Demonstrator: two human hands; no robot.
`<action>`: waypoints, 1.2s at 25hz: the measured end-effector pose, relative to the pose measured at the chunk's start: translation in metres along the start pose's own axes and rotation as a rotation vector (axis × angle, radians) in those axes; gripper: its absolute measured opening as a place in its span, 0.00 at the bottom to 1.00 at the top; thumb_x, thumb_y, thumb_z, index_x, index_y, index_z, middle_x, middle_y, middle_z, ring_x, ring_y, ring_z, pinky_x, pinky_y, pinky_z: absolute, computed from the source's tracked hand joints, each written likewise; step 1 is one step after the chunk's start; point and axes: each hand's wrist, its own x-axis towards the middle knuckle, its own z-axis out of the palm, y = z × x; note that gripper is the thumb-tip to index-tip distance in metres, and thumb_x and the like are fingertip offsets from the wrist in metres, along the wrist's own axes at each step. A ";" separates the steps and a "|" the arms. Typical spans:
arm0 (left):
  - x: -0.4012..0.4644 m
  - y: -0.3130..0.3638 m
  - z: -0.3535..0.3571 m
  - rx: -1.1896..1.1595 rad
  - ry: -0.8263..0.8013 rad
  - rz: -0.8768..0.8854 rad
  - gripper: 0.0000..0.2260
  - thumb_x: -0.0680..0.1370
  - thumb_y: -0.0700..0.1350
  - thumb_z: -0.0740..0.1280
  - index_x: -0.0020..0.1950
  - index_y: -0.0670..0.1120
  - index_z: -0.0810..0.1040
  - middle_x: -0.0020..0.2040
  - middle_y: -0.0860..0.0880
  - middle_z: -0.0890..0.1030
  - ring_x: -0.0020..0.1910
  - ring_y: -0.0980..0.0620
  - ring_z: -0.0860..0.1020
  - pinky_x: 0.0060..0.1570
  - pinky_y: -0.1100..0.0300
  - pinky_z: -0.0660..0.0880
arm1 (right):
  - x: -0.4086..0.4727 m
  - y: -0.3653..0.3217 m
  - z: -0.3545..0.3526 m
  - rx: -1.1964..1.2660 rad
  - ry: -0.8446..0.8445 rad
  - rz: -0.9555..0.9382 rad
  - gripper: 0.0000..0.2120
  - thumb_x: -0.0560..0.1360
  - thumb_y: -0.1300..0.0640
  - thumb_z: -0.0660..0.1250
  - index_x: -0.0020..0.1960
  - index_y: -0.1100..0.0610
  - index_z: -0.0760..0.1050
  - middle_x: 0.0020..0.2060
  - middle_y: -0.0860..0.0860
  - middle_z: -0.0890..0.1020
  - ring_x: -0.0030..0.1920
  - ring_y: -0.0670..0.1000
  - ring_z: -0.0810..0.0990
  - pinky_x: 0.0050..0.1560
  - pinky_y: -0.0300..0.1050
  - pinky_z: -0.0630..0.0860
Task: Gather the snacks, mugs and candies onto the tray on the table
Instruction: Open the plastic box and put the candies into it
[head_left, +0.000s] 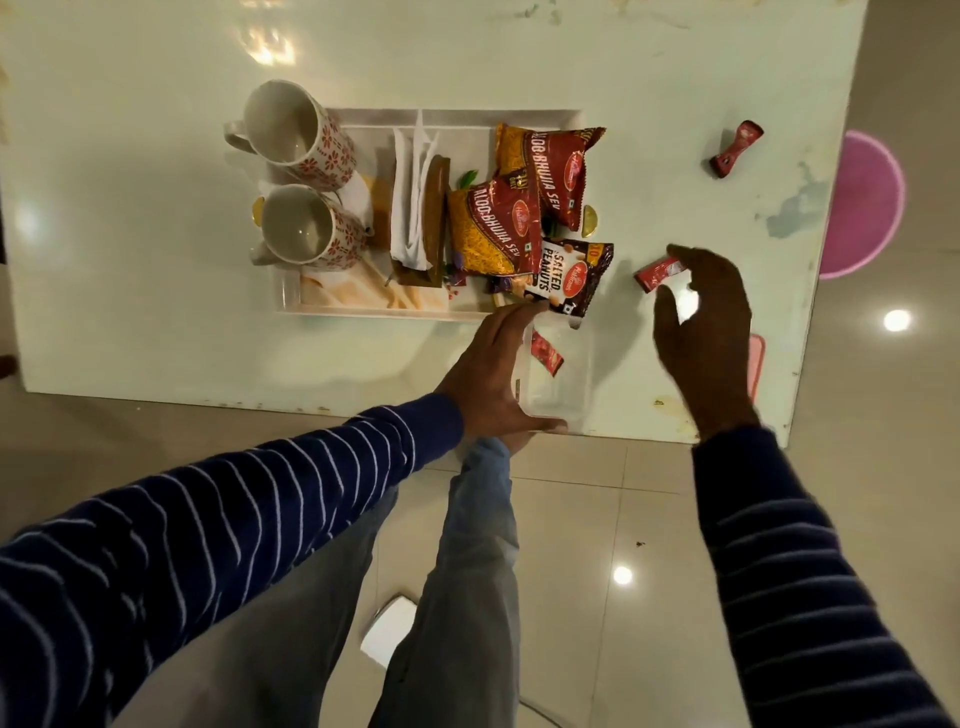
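Note:
The white tray (363, 312) on the table holds two flowered mugs (298, 137) (306, 231), two red Aloo Bhujia packets (550, 166) (493, 228) and a dark salted peanuts packet (566, 278) at its near right corner. My left hand (493, 369) grips a clear plastic box (558, 384) at the table's near edge; one red candy (545, 353) lies inside it. My right hand (706, 322) hovers with curved fingers over a red candy (657, 274) on the table, fingertips touching or nearly touching it. Another red candy (737, 148) lies at the far right.
A napkin holder with white napkins (415, 208) stands in the tray's middle. A pink lid (756, 369) lies under my right hand near the table's right edge. A pink stool (862, 202) is past that edge. The near edge of the table runs just under my wrists.

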 end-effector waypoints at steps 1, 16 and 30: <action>0.002 0.002 -0.002 -0.005 -0.001 0.014 0.55 0.56 0.68 0.78 0.75 0.53 0.55 0.72 0.49 0.64 0.69 0.56 0.64 0.65 0.56 0.70 | 0.016 0.013 0.002 -0.085 -0.076 0.039 0.22 0.79 0.64 0.65 0.72 0.55 0.71 0.72 0.56 0.71 0.70 0.57 0.71 0.66 0.31 0.63; 0.087 0.081 0.027 -0.130 0.125 0.069 0.53 0.59 0.47 0.83 0.76 0.43 0.54 0.71 0.43 0.61 0.70 0.50 0.63 0.66 0.60 0.65 | 0.032 0.021 -0.050 0.064 0.332 0.224 0.12 0.77 0.52 0.67 0.57 0.54 0.83 0.43 0.43 0.82 0.31 0.41 0.77 0.44 0.21 0.66; 0.143 0.082 0.077 -0.223 0.214 -0.202 0.51 0.62 0.39 0.81 0.77 0.45 0.54 0.72 0.45 0.63 0.70 0.47 0.66 0.66 0.57 0.68 | 0.153 0.050 -0.033 -0.184 -0.219 0.044 0.25 0.79 0.57 0.66 0.75 0.50 0.69 0.72 0.62 0.69 0.70 0.62 0.70 0.73 0.48 0.63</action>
